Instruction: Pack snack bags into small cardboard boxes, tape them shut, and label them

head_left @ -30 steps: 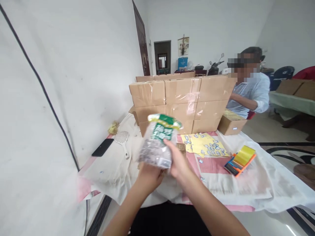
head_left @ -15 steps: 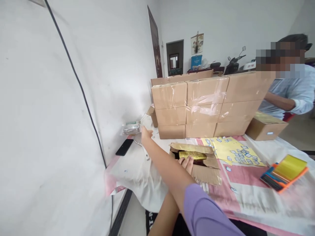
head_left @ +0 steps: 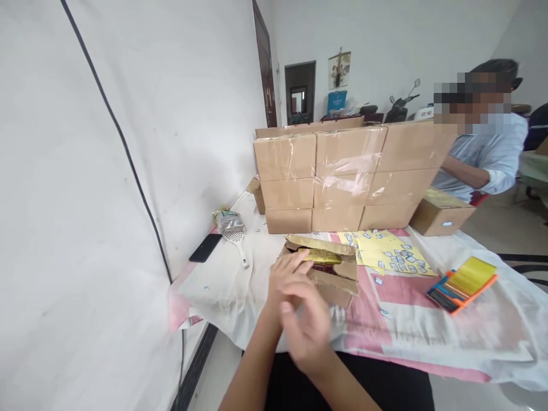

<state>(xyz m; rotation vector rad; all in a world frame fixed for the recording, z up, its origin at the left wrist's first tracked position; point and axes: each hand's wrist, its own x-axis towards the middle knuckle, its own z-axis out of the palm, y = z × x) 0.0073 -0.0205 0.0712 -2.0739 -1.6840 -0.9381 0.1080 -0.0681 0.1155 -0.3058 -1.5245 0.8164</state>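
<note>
My left hand (head_left: 286, 278) is at the left side of an open cardboard box (head_left: 331, 287), fingers stretched over its edge. Inside the box lies a shiny gold packet (head_left: 323, 257), with something dark red below it. My right hand (head_left: 309, 319) is in front of the left one, nearer to me and slightly blurred. Its fingers are apart and the thumb stands away from them; I see nothing in it. The right hand partly covers the left palm and wrist.
Stacked, taped cartons (head_left: 342, 171) stand behind the box. Left are a phone (head_left: 206, 248), a white perforated paddle-shaped tool (head_left: 238, 245) and a plastic bag (head_left: 229, 221). Right lie yellow sheets (head_left: 381, 248) with small labels and an orange-edged pack (head_left: 464, 282). Beyond sits a person (head_left: 488, 142).
My right hand has come back from the plastic bag and perforated tool at the left to beside my left hand. The left hand has shifted to the box's left edge. The view has turned slightly.
</note>
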